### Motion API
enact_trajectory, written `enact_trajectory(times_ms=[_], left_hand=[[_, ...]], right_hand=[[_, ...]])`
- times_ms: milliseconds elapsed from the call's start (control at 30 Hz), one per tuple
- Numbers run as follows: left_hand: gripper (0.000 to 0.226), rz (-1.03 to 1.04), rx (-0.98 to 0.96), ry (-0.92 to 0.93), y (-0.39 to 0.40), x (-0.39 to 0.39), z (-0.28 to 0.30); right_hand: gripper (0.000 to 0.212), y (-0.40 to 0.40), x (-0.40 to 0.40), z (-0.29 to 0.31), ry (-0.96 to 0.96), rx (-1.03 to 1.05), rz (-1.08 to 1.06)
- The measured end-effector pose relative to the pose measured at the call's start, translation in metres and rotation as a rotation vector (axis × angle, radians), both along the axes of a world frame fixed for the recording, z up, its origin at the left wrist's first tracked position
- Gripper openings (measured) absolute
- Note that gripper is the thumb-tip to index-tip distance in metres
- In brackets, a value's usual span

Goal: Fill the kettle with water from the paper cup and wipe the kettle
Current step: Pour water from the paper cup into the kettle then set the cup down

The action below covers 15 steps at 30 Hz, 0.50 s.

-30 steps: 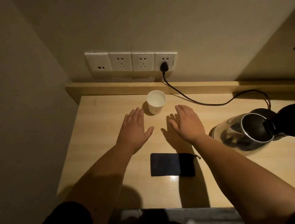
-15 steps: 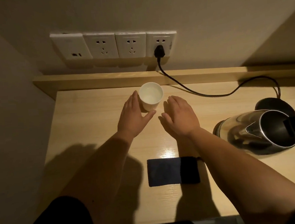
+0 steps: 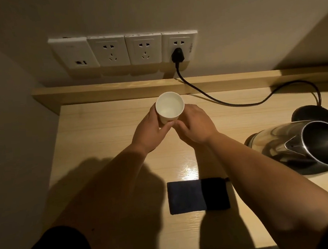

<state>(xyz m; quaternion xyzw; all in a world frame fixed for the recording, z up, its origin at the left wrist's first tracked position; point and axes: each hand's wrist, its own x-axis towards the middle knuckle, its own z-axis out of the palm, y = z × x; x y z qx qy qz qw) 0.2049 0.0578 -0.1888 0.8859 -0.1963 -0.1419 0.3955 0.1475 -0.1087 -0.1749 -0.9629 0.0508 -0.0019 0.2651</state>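
Observation:
A white paper cup (image 3: 169, 106) with water in it stands upright at the back middle of the wooden table (image 3: 100, 125). My left hand (image 3: 150, 133) wraps the cup's left side, its thumb across the front. My right hand (image 3: 194, 126) cups the right side, fingers curled round it. A steel kettle (image 3: 290, 145) with its lid open stands at the right edge, off its black base (image 3: 315, 114). A dark blue cloth (image 3: 198, 195) lies flat near the front, between my forearms.
A black power cord (image 3: 226, 103) runs from a wall socket strip (image 3: 124, 49) across the back of the table to the kettle base. A raised wooden ledge (image 3: 117, 90) borders the back. A wall closes the left side.
Both hands moved forward from flat on the table and closed round the paper cup. The camera view came closer and shifted left.

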Motion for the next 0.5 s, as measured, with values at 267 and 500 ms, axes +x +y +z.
enact_trajectory(times_ms=[267,500], left_hand=[[0.081,-0.006,0.001,0.006,-0.007,-0.011,0.027],[0.082,-0.059,-0.040,0.100,-0.015,-0.045,0.059]], right_hand=[[0.053,-0.002,-0.017,0.024,0.015,0.034,-0.078],[0.055,-0.009,-0.061,0.047,0.031,0.005,-0.119]])
